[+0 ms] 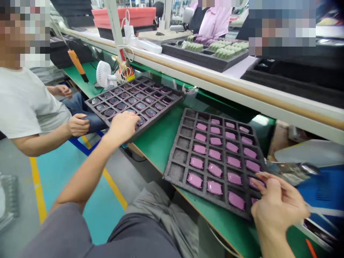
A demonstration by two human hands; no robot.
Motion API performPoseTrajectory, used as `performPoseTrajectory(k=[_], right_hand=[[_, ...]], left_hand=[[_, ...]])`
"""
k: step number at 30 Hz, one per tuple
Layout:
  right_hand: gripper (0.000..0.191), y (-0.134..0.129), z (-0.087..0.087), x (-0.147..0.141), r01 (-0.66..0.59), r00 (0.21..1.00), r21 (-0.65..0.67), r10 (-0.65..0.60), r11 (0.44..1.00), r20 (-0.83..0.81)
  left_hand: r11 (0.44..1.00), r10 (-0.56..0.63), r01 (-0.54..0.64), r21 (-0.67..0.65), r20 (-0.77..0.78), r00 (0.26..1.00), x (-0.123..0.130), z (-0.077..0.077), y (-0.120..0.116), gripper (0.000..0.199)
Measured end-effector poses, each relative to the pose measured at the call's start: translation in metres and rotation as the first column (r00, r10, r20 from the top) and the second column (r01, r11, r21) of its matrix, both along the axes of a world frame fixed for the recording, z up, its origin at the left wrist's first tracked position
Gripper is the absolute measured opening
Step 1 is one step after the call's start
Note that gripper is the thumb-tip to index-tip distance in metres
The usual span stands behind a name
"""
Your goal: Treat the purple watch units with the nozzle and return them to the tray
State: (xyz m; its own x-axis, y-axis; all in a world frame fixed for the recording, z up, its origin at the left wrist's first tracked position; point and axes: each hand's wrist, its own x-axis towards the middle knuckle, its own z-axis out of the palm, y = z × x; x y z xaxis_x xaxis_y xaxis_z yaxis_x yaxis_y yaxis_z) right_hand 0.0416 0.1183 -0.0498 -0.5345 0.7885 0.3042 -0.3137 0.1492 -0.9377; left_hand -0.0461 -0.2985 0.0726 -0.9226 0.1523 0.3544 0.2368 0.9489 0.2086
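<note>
My left hand (122,126) reaches over the near edge of a dark foam tray (119,130). Its fingers are drawn together on a watch case with a dark glass face (141,121), and the fingertips are partly hidden. Similar glass-faced cases fill most of that tray's compartments. At the near right side of a second foam tray (178,169), my right hand (279,202) has its thumb and fingertips closed around a purple watch case (254,182) in its compartment. Rows of purple cases lie in this tray, and its left column holds none.
A co-worker (34,104) sits at the left, hands near the lap. Behind the left tray stand a small white fan (104,74) and an orange electric screwdriver (76,64). A shelf rail (215,82) crosses above the green bench (153,148). Another tray holds green pieces (228,50).
</note>
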Motion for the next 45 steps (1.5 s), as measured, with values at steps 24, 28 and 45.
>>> performPoseTrajectory(k=[24, 28, 45], right_hand=[[0.022, 0.011, 0.011, -0.014, -0.002, 0.994, -0.008, 0.001, 1.0, -0.105], [0.016, 0.017, 0.013, -0.018, -0.001, 0.993, 0.047, 0.006, 0.999, -0.115], [0.014, 0.021, 0.011, -0.014, -0.001, 0.999, 0.141, 0.006, 0.99, -0.036]], left_hand=[[0.502, -0.719, 0.219, 0.837, 0.263, 0.643, -0.048, -0.036, 0.27, 0.017], [0.149, -0.861, -0.183, 0.972, 0.218, 0.46, -0.034, -0.068, 0.334, 0.031], [0.174, -0.796, -0.133, 0.976, 0.219, 0.565, -0.021, -0.082, 0.326, 0.038]])
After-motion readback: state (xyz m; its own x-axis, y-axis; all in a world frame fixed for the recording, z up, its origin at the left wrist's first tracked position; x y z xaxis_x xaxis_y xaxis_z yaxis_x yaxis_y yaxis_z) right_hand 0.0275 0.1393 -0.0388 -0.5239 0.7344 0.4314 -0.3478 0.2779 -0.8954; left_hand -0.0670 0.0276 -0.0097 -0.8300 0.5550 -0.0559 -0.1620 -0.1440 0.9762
